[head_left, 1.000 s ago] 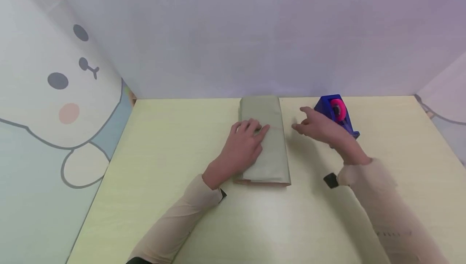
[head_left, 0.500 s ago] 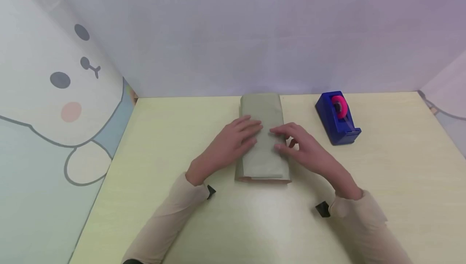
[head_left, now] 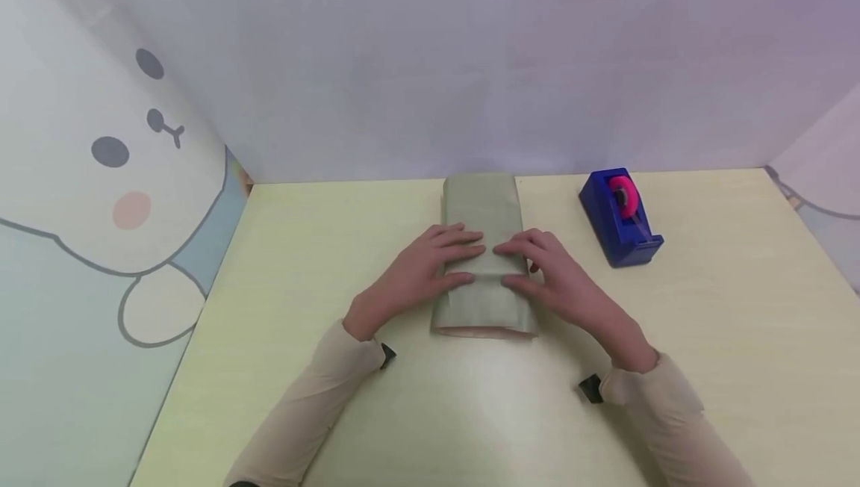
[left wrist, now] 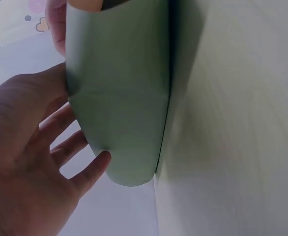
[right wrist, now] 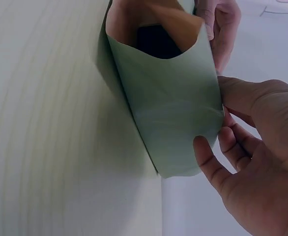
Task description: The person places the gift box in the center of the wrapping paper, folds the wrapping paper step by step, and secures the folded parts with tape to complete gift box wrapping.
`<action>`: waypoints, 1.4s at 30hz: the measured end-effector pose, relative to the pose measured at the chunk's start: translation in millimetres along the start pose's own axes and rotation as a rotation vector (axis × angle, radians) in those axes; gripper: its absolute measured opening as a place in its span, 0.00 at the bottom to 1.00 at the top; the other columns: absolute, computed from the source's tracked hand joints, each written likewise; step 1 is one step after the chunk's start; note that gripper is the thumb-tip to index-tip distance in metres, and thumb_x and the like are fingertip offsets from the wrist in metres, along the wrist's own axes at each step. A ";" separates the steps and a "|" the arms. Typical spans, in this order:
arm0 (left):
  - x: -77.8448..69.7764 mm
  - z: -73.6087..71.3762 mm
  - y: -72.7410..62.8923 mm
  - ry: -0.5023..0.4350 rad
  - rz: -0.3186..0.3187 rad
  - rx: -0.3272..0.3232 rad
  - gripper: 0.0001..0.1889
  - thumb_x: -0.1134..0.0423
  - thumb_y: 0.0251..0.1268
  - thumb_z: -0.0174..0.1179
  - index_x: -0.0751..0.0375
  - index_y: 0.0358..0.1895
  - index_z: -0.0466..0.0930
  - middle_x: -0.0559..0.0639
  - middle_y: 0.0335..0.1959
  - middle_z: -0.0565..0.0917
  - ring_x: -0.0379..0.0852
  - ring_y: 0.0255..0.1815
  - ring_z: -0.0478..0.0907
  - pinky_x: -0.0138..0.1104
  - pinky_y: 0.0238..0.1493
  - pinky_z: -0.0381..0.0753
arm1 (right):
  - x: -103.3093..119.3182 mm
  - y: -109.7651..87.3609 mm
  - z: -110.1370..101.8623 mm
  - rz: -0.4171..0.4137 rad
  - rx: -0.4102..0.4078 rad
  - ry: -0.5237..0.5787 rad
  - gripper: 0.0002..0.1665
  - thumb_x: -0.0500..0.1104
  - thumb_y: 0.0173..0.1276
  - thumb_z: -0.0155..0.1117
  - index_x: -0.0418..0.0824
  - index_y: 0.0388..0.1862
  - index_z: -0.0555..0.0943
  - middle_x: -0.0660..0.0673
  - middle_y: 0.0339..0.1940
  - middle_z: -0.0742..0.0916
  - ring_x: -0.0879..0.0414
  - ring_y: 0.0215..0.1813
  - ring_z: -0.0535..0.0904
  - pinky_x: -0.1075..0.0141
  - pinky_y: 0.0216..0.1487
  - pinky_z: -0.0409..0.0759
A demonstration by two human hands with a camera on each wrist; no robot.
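A long package wrapped in grey-green paper [head_left: 484, 203] lies on the table, one end toward me. That near end is unsealed; in the right wrist view its brown inner side [right wrist: 124, 19] shows, with a dark object [right wrist: 156, 42] inside. My left hand [head_left: 419, 267] rests along the left side, fingers extended over the top. From the right, my right hand [head_left: 561, 278] touches the top with thumb and fingertips, fingers slightly bent. The paper dips in a crease between the two thumbs. In the left wrist view, one finger [left wrist: 97, 167] of the left hand touches the package's side.
A blue tape dispenser [head_left: 618, 222] with a pink-cored roll stands right of the package, near the back wall [head_left: 376, 84]. The pale wooden table [head_left: 302, 248] surrounds the package. A cartoon-printed panel [head_left: 87, 203] borders the left side.
My right hand has come from beside the tape dispenser to the package's top. My left hand has shifted slightly left. The near part of the paper now dips and its near end gapes more.
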State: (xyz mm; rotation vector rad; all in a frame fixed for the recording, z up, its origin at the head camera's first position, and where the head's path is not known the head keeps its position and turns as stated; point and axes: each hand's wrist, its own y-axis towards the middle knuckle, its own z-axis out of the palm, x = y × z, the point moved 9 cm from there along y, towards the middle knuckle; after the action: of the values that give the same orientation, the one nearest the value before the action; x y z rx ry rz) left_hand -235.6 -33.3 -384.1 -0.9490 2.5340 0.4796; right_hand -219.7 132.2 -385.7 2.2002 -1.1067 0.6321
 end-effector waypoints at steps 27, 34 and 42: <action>-5.5 3.9 2.8 0.151 0.037 0.046 0.34 0.61 0.59 0.78 0.53 0.70 0.78 0.48 0.76 0.74 0.56 0.78 0.68 0.50 0.71 0.76 | 16.4 0.0 12.2 -0.024 0.047 -0.310 0.30 0.33 0.63 0.77 0.38 0.63 0.76 0.40 0.62 0.79 0.43 0.61 0.74 0.49 0.59 0.83; -9.1 10.9 5.0 0.199 0.024 0.020 0.33 0.60 0.58 0.78 0.54 0.67 0.77 0.48 0.74 0.73 0.53 0.69 0.71 0.45 0.56 0.81 | 14.8 0.8 18.2 0.022 0.023 -0.349 0.33 0.45 0.63 0.81 0.39 0.62 0.75 0.39 0.60 0.79 0.41 0.58 0.73 0.50 0.53 0.83; -10.3 10.6 1.1 0.269 0.014 0.078 0.37 0.63 0.60 0.77 0.52 0.72 0.72 0.46 0.78 0.66 0.51 0.77 0.64 0.49 0.63 0.78 | 16.3 5.5 20.8 0.007 -0.008 -0.415 0.33 0.40 0.61 0.81 0.37 0.60 0.74 0.38 0.60 0.79 0.40 0.57 0.74 0.49 0.56 0.83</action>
State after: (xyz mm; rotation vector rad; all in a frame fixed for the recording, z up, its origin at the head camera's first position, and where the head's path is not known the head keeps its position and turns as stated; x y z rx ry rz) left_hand -226.7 -22.2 -388.2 -1.0275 2.7763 0.2688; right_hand -212.4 106.4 -388.6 2.3842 -1.3145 0.1711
